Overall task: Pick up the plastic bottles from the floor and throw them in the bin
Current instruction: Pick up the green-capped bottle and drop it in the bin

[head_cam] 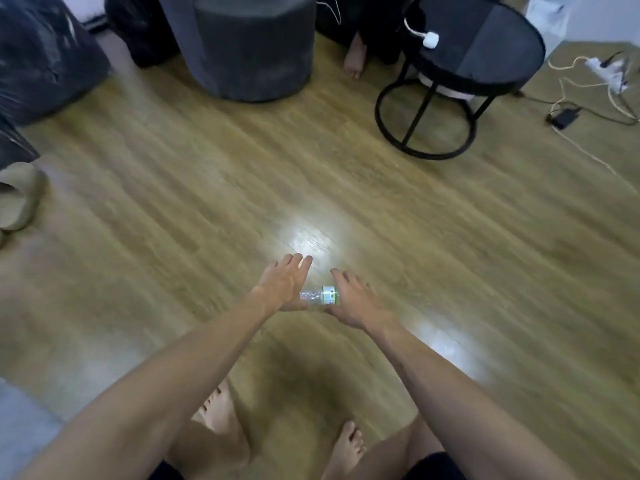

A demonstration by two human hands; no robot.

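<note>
Looking down from the head view, a small clear plastic bottle with a green-and-white label (319,296) is seen lying sideways, pressed end to end between the left hand (284,285) and the right hand (353,301). Both grips are released, fingers straight, probably to steady the bottle above the wooden floor (450,237) for carrying.

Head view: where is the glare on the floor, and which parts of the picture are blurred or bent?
Head view: a bright white glare patch lies on the wooden floor just beyond the left hand and right hand; a weaker one lies right of the right forearm. The floor boards are smeared by motion blur, while the plastic bottle between the hands stays fairly sharp. The wide lens bends the edges, so the black round table leans.
</note>
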